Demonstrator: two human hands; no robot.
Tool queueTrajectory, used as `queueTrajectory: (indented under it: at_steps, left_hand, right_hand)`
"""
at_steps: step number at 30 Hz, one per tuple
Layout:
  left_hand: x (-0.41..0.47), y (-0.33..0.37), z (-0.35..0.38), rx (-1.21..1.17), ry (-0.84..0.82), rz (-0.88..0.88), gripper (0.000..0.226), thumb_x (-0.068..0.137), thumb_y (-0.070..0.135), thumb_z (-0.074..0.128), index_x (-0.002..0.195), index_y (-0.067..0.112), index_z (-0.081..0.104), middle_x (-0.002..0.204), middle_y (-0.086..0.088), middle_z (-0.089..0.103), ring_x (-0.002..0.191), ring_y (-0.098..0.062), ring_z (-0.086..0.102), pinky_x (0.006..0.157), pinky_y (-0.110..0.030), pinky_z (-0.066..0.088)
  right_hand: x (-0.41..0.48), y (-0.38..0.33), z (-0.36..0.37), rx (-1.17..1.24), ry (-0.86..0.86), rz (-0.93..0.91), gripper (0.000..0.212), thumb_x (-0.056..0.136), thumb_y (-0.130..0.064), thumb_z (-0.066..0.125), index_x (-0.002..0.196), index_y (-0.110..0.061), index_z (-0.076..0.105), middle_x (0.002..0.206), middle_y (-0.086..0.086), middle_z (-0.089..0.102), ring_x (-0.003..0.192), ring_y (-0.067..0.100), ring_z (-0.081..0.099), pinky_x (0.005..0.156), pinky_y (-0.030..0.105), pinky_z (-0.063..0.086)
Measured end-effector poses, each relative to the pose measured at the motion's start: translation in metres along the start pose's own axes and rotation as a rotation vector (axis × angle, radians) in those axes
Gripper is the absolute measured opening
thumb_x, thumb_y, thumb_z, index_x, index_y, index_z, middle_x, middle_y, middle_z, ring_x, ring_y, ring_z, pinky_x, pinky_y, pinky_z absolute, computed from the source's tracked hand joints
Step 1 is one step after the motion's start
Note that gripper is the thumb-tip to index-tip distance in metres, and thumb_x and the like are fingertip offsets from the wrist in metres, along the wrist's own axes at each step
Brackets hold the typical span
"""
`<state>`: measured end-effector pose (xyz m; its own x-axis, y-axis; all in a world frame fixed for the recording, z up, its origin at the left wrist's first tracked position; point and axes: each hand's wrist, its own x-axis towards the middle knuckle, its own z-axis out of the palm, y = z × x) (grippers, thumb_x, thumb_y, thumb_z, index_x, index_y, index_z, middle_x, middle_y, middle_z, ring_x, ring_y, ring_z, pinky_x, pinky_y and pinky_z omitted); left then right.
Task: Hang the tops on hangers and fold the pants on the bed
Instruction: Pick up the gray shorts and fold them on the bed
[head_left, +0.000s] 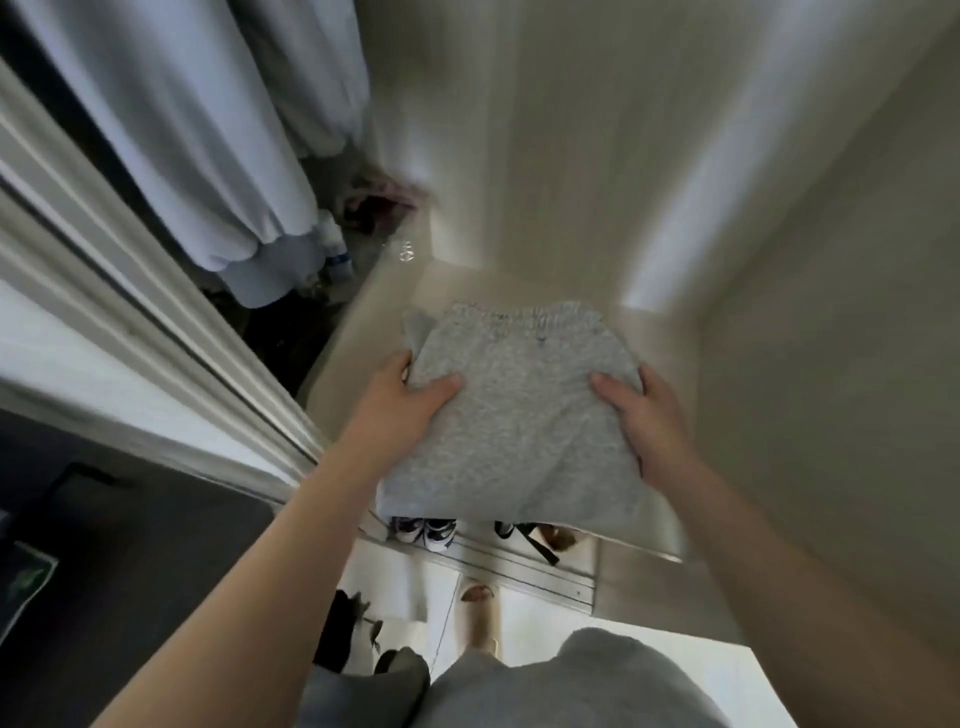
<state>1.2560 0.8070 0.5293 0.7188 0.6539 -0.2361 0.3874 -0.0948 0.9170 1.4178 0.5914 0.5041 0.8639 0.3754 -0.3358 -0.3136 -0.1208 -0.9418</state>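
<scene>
A folded pair of light grey sweatpants (519, 415), elastic waistband turned away from me, is held out in front of me at the mouth of a cream wardrobe shelf (545, 280). My left hand (402, 402) grips the bundle's left edge, thumb on top and fingers underneath. My right hand (641, 415) grips the right edge the same way. The near end of the bundle hangs past the shelf's front edge. The frame is blurred by movement.
Pale blue-white garments (208, 156) hang in the closet section to the left, behind a white door frame (130, 322). Shoes (426, 530) lie on the floor below the bundle. A cream side wall (805, 260) closes the right. A bare foot (478, 618) stands on white floor.
</scene>
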Motion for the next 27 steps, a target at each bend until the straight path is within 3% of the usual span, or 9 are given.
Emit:
queueTrajectory:
  at_steps: [4, 7, 10, 13, 18, 21, 23, 25, 27]
  left_hand:
    - [0.054, -0.009, 0.046, 0.004, -0.131, -0.033, 0.018, 0.088, 0.033, 0.077, 0.098, 0.026, 0.063, 0.092, 0.013, 0.070, 0.069, 0.005, 0.067, 0.058, -0.016, 0.052]
    - [0.088, -0.022, 0.086, 0.055, -0.217, -0.048, 0.021, 0.090, 0.033, 0.075, 0.104, 0.022, 0.064, 0.096, 0.009, 0.071, 0.074, -0.001, 0.069, 0.064, -0.020, 0.057]
    - [0.120, -0.037, 0.132, 0.109, -0.304, -0.045, 0.014, 0.093, 0.033, 0.071, 0.101, 0.027, 0.062, 0.097, 0.007, 0.071, 0.081, -0.007, 0.070, 0.069, -0.024, 0.057]
    - [0.153, -0.049, 0.182, 0.187, -0.331, -0.029, 0.020, 0.094, 0.032, 0.068, 0.108, 0.019, 0.062, 0.096, -0.006, 0.070, 0.087, -0.026, 0.069, 0.077, -0.042, 0.057]
    - [0.223, -0.063, 0.263, 0.245, -0.327, 0.062, 0.022, 0.093, 0.034, 0.069, 0.107, 0.026, 0.054, 0.081, 0.008, 0.058, 0.071, -0.010, 0.057, 0.059, -0.023, 0.041]
    - [0.265, -0.064, 0.301, 0.232, -0.298, 0.101, 0.030, 0.093, 0.033, 0.068, 0.118, 0.023, 0.054, 0.092, 0.006, 0.063, 0.086, -0.020, 0.063, 0.065, -0.028, 0.045]
    - [0.285, -0.067, 0.323, 0.289, -0.268, 0.079, 0.058, 0.092, 0.035, 0.067, 0.143, 0.020, 0.044, 0.124, -0.007, 0.062, 0.115, -0.032, 0.059, 0.091, -0.040, 0.049]
    - [0.293, -0.076, 0.340, 0.490, -0.174, 0.097, 0.081, 0.091, 0.043, 0.065, 0.158, 0.023, 0.024, 0.151, -0.013, 0.043, 0.136, -0.037, 0.041, 0.110, -0.049, 0.037]
    - [0.289, -0.087, 0.354, 0.667, -0.115, 0.216, 0.082, 0.093, 0.049, 0.059, 0.160, 0.024, 0.018, 0.163, -0.013, 0.026, 0.147, -0.037, 0.024, 0.116, -0.050, 0.026]
  right_hand:
    - [0.038, 0.012, -0.027, -0.036, 0.139, 0.022, 0.012, 0.082, -0.022, 0.077, 0.092, -0.023, 0.069, 0.092, -0.003, 0.077, 0.083, 0.018, 0.074, 0.066, 0.033, 0.059]
    - [0.067, 0.025, -0.055, -0.122, 0.224, 0.061, 0.012, 0.086, -0.025, 0.072, 0.091, -0.019, 0.063, 0.088, -0.013, 0.075, 0.078, 0.007, 0.072, 0.069, 0.031, 0.059]
    - [0.098, 0.043, -0.085, -0.210, 0.291, 0.100, 0.012, 0.094, -0.021, 0.066, 0.105, -0.018, 0.067, 0.096, -0.001, 0.072, 0.089, 0.019, 0.070, 0.086, 0.044, 0.057]
    - [0.135, 0.054, -0.109, -0.252, 0.335, 0.129, 0.010, 0.098, -0.020, 0.062, 0.107, -0.022, 0.064, 0.104, 0.004, 0.070, 0.103, 0.029, 0.068, 0.097, 0.051, 0.053]
    - [0.213, 0.067, -0.141, -0.400, 0.494, 0.067, 0.010, 0.096, -0.022, 0.061, 0.095, -0.013, 0.063, 0.092, 0.014, 0.067, 0.087, 0.033, 0.064, 0.081, 0.045, 0.053]
    - [0.265, 0.068, -0.153, -0.449, 0.570, 0.020, 0.015, 0.095, -0.016, 0.059, 0.083, -0.019, 0.052, 0.079, 0.002, 0.056, 0.080, 0.022, 0.052, 0.070, 0.033, 0.039]
    - [0.291, 0.075, -0.152, -0.491, 0.591, 0.043, 0.007, 0.093, -0.013, 0.059, 0.098, -0.015, 0.054, 0.094, 0.008, 0.059, 0.090, 0.024, 0.054, 0.075, 0.031, 0.040]
    - [0.302, 0.090, -0.142, -0.746, 0.599, 0.021, 0.046, 0.088, -0.014, 0.061, 0.132, -0.009, 0.049, 0.132, 0.016, 0.054, 0.118, 0.030, 0.052, 0.093, 0.037, 0.042]
    - [0.301, 0.113, -0.126, -1.179, 0.592, -0.063, 0.070, 0.086, -0.024, 0.060, 0.151, -0.019, 0.035, 0.158, 0.012, 0.031, 0.142, 0.033, 0.032, 0.111, 0.048, 0.029]
